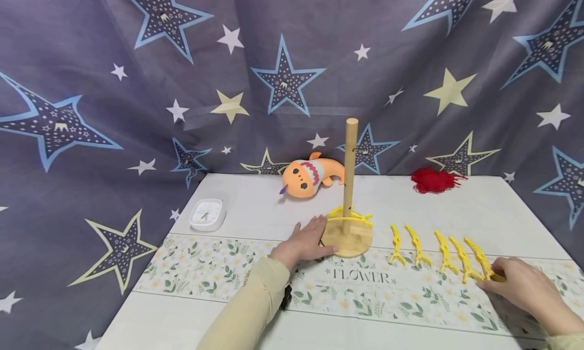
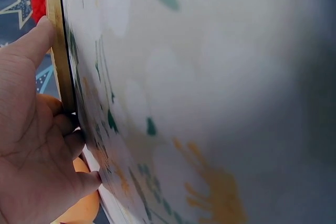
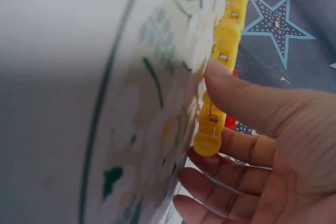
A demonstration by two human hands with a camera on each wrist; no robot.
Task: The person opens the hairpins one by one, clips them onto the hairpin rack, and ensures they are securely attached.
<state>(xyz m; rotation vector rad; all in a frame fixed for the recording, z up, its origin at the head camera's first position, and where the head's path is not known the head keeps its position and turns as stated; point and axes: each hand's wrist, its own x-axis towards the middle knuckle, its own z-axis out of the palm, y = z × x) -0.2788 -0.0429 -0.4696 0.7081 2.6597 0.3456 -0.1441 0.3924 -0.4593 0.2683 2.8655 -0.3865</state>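
In the head view a wooden stand point(image 1: 350, 167) rises from a round wooden base point(image 1: 345, 248). A chain of yellow clothespins point(image 1: 335, 219) lies around the foot of the post. My left hand point(image 1: 307, 242) rests against the left side of the base, fingers extended; the left wrist view shows the thumb on the base's edge point(image 2: 64, 72). Several chains of linked yellow clothespins point(image 1: 443, 249) lie in a row to the right. My right hand point(image 1: 524, 284) pinches the near end of the rightmost chain point(image 1: 478, 254) between thumb and fingers, with springs showing on its clothespins point(image 3: 212, 116).
Behind the stand lies an orange plush shark point(image 1: 298, 180), and a bundle of red yarn point(image 1: 434, 181) is at the back right. A small white clock point(image 1: 207, 215) stands at the left. The table carries a floral cover point(image 1: 205, 259), with a star-patterned curtain point(image 1: 283, 15) behind.
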